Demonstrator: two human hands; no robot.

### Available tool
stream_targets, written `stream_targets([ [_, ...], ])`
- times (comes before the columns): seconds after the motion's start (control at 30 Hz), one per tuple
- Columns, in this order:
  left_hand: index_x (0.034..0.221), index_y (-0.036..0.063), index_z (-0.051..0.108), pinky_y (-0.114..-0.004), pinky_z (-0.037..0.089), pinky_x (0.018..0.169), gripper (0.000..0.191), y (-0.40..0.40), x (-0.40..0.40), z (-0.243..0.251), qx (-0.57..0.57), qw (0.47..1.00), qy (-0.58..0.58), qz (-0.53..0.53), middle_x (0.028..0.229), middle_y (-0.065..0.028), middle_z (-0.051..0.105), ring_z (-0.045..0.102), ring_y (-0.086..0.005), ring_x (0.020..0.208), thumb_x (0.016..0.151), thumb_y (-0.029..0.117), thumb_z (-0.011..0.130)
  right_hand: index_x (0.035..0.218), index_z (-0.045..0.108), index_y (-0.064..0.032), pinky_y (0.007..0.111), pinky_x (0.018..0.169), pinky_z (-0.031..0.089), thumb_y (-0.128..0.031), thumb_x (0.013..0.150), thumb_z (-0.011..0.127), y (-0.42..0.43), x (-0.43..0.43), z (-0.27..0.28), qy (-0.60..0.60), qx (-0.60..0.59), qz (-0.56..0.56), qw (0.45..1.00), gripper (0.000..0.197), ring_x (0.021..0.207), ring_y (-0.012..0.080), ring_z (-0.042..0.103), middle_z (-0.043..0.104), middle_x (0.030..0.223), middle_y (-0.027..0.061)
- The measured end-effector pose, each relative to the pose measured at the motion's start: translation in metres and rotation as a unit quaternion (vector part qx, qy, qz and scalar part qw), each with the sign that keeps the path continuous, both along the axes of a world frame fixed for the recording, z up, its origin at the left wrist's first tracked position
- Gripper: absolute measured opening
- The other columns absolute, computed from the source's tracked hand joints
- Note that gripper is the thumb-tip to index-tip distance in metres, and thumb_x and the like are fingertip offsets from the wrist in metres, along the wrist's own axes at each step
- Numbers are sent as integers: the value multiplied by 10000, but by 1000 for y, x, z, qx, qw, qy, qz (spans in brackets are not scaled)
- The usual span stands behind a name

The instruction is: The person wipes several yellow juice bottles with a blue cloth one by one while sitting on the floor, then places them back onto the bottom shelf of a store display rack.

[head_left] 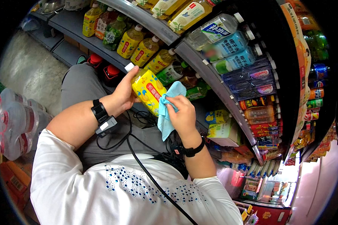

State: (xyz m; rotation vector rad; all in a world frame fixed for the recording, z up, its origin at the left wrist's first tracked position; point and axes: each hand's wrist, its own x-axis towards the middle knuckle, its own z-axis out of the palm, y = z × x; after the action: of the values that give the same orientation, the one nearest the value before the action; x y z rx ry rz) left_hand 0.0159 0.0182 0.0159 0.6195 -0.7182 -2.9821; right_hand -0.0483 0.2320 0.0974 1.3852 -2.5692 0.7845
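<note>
A large plastic drink bottle point(148, 88) with a yellow label and a white cap lies tilted in my left hand point(121, 92), its thumb near the cap and its fingers behind the body. My right hand point(183, 112) pinches a light blue cloth point(167, 123), which touches the bottle's base end and hangs down below the fingers. Beyond the held bottle, similar yellow-labelled bottles point(142, 52) stand in a row on the lower grey shelf, beside a green-labelled tea bottle point(169, 73).
An upper shelf edge point(205, 64) runs close on the right, with several drink bottles point(235, 60) above it. Black cables point(129, 140) hang across my lap. Shrink-wrapped water bottles point(17, 121) stand on the floor at left. A carton point(225, 132) sits at lower right.
</note>
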Motion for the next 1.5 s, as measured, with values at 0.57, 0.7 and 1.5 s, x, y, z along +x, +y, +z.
stream_targets([
  [0.57,1361,40,560,-586,443,1086,696,-12,-2,-3,135,981,90,108,1334,-191,645,609,-383,1256,984,617,465,1043,725,32,378,794,560,-60,837,773,12,-10,10,0,-90,-72,993,230,896,336,718,725,1010,180],
  [0.7,1437,40,501,-641,325,1152,797,-14,3,17,165,977,56,124,1461,-217,541,492,-436,1372,989,682,354,1027,718,29,353,796,562,-38,814,788,7,1,3,-53,-108,5,993,234,883,299,724,731,991,162],
  [1.5,1416,68,535,-541,372,1148,758,-5,2,9,202,974,60,87,1434,-163,583,544,-368,1327,975,671,404,1025,713,29,348,738,548,40,795,748,-5,8,24,23,-162,17,986,233,822,300,700,698,933,150],
])
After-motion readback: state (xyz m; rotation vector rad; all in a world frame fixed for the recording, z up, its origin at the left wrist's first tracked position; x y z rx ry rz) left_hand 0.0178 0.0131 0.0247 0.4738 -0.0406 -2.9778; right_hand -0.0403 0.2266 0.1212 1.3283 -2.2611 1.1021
